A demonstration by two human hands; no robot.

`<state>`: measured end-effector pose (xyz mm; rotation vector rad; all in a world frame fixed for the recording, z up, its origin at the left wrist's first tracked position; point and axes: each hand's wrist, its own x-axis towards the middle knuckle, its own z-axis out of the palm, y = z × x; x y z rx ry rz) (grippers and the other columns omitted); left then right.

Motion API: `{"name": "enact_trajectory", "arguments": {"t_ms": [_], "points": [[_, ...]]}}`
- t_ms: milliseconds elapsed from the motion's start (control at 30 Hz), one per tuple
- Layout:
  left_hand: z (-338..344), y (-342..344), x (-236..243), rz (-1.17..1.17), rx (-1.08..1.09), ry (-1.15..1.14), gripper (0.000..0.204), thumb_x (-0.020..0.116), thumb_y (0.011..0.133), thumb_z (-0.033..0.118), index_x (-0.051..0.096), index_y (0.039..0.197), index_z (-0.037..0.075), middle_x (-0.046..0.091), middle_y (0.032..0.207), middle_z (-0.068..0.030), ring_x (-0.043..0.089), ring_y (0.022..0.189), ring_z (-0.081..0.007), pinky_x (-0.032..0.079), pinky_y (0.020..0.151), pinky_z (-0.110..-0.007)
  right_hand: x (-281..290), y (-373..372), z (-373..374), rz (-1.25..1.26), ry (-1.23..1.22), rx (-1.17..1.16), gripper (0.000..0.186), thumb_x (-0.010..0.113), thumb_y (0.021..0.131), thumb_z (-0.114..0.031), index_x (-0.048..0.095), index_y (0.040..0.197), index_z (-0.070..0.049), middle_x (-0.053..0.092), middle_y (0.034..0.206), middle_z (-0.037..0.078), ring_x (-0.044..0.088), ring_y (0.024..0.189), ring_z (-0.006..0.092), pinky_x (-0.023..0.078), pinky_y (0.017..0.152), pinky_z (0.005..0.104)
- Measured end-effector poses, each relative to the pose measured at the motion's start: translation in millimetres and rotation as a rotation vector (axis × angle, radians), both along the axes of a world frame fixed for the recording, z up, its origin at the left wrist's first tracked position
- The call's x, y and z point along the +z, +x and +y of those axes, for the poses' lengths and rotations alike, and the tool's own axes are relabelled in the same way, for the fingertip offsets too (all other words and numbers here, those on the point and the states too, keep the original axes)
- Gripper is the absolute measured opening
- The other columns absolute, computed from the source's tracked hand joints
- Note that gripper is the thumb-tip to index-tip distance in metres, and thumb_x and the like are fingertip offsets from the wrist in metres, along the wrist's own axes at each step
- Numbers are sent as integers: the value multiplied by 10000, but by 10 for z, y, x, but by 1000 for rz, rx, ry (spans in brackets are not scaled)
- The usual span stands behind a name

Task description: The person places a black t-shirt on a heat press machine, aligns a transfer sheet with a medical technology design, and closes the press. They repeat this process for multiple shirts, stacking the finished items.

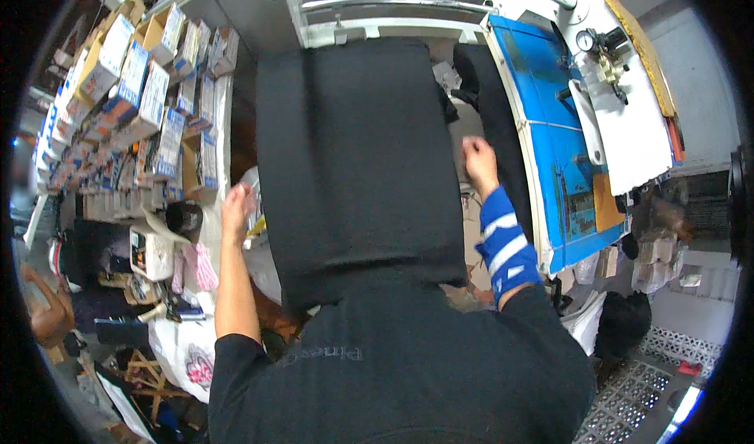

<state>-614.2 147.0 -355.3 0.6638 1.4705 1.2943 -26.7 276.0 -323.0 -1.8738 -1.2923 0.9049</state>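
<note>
one black cloth panel [365, 161], one left hand [234, 210], one right hand [480, 161]
lies mid-view, from just below one metal rail [393, 5] down to one black shirt [424, 381]. left hand just beside its left edge, fingers bent — cannot tell whether grasping anything; right hand just beside the right edge, fingers curled inward — cannot tell whether clenched on anything. on that arm, one blue-and-white sleeve [504, 240]. at right, one blue-topped table [543, 155], one round gauge [585, 41]; at left, boxes [157, 95] too overlapped to count.
</note>
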Motion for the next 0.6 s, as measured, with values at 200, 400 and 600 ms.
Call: {"name": "enact_trajectory", "arguments": {"t_ms": [200, 400, 600], "points": [[2060, -161, 108, -276, 12, -53, 529, 444, 1089, 431, 521, 1419, 25, 590, 1393, -156, 562, 1295, -291, 472, 1067, -425, 141, -690, 1711, 765, -92, -173, 396, 507, 1062, -320, 654, 1246, -2, 718, 1187, 144, 683, 1026, 309, 520, 912, 420], [2496, 276, 5, -275, -167, -71, 400, 559, 1057, 399, 702, 1156, 39, 732, 1031, -58, 679, 897, -180, 552, 807, -352, -454, -408, 1997, 848, -20, -134, 265, 639, 1002, -223, 723, 1124, -3, 725, 1094, 128, 661, 976, 223, 508, 908, 355], [2227, 71, -70, 658, 236, 161, 375, 598, 1040, 332, 725, 1064, -21, 718, 912, -42, 633, 849, -146, 515, 820, -323, -118, -595, 1832, -11, 369, -182, 257, 711, 958, -249, 723, 984, 6, 724, 888, 99, 664, 835, 188, 520, 787, 360]]}}
